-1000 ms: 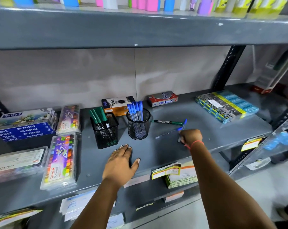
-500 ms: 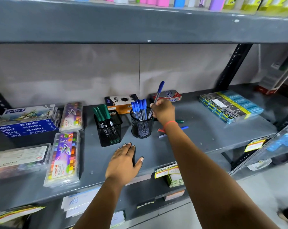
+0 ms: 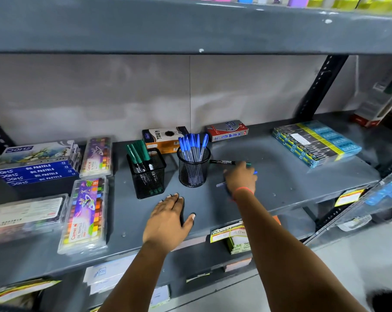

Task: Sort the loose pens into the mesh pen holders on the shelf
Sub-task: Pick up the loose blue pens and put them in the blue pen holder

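Observation:
Two black mesh holders stand mid-shelf. The square holder (image 3: 148, 176) has green pens, and the round holder (image 3: 193, 171) is full of blue pens. To the right of the round holder, a loose blue pen (image 3: 221, 184) lies on the shelf. My right hand (image 3: 240, 179) is down on it with the fingers curled over its middle, so only the pen's two ends show. Just behind that hand lies a loose green-capped pen (image 3: 223, 162). My left hand (image 3: 168, 219) rests flat on the shelf in front of the holders and holds nothing.
Oil pastel boxes (image 3: 36, 167) and clear pastel cases (image 3: 84, 212) fill the left side. Two pen cartons (image 3: 227, 130) sit at the back wall, and a wrapped pen pack (image 3: 314, 143) lies at the right. An upper shelf (image 3: 190, 25) hangs overhead. Price tags (image 3: 228, 233) hang on the front edge.
My right hand carried a blue pen up to the round holder and left it there, then dropped back right onto the remaining loose blue pen. My left hand stayed put.

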A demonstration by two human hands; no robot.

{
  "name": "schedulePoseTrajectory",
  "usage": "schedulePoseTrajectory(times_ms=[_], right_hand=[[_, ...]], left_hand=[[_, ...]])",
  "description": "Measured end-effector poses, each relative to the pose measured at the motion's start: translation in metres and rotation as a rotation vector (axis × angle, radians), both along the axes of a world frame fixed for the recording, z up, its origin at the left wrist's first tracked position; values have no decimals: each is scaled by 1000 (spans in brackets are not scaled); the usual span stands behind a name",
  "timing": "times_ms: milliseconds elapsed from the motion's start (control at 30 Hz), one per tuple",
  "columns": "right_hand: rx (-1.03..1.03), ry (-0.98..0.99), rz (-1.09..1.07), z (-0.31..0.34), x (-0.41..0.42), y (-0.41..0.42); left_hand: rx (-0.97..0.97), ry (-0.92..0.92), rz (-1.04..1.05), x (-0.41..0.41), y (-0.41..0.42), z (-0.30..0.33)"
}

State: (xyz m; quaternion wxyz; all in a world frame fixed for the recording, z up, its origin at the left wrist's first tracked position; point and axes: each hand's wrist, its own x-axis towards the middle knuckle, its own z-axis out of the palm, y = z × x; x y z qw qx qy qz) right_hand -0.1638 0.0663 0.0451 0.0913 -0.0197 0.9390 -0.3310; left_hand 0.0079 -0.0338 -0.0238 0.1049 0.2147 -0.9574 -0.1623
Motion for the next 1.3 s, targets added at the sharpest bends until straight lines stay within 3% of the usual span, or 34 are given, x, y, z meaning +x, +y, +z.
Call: schedulePoseTrajectory(times_ms=[133, 567, 800, 967, 1133, 1300], right_hand=[[222, 53, 84, -16, 4, 10], [25, -13, -30, -11, 2, 25], [-389, 20, -196, 23, -8, 11], [-722, 119, -137, 65, -6, -24], [-502, 219, 124, 70, 3, -48], [-171, 127, 314, 55, 4, -54]], left_hand=[[-5, 5, 0, 0, 0, 0], [4, 8, -6, 0, 1, 2], [8, -4, -8, 1, 0, 3], [9, -12, -3, 1, 0, 4], [32, -30, -21, 5, -3, 6], [-7, -20, 27, 20, -15, 7]])
